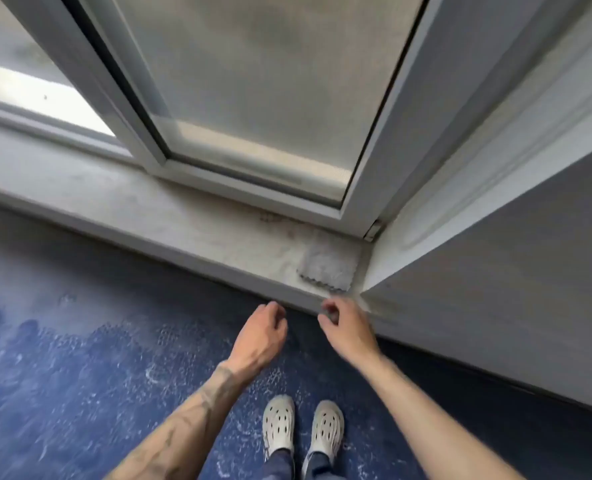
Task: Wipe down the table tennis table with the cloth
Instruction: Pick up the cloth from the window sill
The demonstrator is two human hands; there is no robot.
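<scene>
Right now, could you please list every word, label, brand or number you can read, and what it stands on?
No text is readable anywhere in this view.
The cloth on the windowsill: no label visible.
The shoes: no brand mark visible.
The tattoo on the left forearm: too blurred to read.

open sill (190, 233) left of cloth (327, 268), wall corner (460, 271) tight on its right

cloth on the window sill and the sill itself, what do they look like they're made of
The cloth looks like grey microfibre: a soft, fuzzy nap and a zigzag-cut front edge. The window sill looks like pale stone or a stone-like composite with a matt, speckled and stained surface. Motion blur leaves the exact material open.
</scene>
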